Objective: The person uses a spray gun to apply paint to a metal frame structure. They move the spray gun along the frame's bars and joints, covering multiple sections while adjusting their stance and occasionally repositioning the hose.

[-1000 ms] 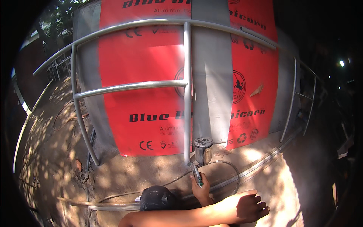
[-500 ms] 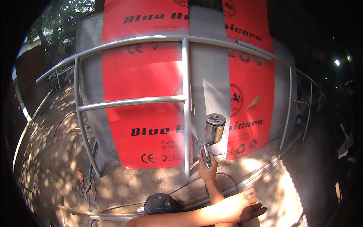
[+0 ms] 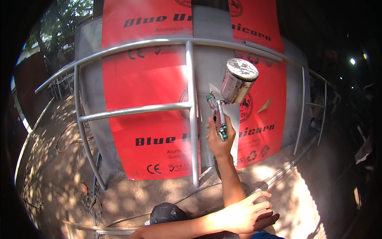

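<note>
My right hand (image 3: 221, 139) is wrapped round the grip of a silver spray gun (image 3: 217, 111) with green knobs, held up in front of the railing. A shiny metal paint cup (image 3: 238, 83) with a paint-spattered lid sits tilted on the gun's right. Just left of the gun stands the upright post (image 3: 192, 119) of the silver-grey metal railing (image 3: 131, 113); the two look apart. My left forearm crosses over the right one, and my left hand (image 3: 252, 213) rests near it with fingers loosely spread, holding nothing.
Red printed sheets (image 3: 147, 79) cover a grey panel behind the railing. A thin hose (image 3: 195, 193) trails over the ground below. Metal tubing (image 3: 288, 166) lies along the lower right. A dark rounded thing (image 3: 167, 213) is at the bottom, beside my left forearm.
My right hand has raised the spray gun and cup from low by the ground to about the railing's middle bar. The left hand's fingers have spread a little. The view has shifted slightly.
</note>
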### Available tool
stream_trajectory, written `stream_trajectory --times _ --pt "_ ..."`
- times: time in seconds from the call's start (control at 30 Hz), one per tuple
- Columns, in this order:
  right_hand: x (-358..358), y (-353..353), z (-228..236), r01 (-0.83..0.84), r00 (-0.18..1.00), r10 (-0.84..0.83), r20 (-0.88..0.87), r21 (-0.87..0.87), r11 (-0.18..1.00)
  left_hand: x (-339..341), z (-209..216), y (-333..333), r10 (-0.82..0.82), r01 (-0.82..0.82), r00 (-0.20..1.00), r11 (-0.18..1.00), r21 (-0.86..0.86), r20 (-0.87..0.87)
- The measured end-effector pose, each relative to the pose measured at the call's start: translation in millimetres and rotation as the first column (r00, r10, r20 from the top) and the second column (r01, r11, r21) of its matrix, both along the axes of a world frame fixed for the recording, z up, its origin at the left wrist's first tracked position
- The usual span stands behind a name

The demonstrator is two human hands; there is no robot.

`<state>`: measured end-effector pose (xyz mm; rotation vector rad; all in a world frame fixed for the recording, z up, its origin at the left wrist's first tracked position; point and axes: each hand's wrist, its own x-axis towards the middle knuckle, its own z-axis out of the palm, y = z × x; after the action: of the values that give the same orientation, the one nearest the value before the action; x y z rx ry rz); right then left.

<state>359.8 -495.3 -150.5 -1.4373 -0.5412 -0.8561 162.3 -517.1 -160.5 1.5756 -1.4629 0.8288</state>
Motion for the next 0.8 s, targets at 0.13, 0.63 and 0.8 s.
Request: stream_trajectory --times 0.13,0.63,0.8 --pt "-0.7 3.9 14.4 0.017 0.998 -0.018 0.061 0.007 1.0 0.5 2.2 -1.0 0.008 -0.007 0.999 1.0 -0.028 0.051" --pt "-99.2 -21.2 -190.7 0.047 0.883 -0.157 -0.443 -0.25 0.967 8.0 7.0 4.5 -0.054 0.055 0.992 0.998 -0.013 0.112" --pt "-134.2 -24.7 -238.2 -0.013 0.814 -0.143 -0.563 -0.263 0.965 6.9 2.4 0.7 -0.004 0.003 0.992 1.0 0.007 0.128"
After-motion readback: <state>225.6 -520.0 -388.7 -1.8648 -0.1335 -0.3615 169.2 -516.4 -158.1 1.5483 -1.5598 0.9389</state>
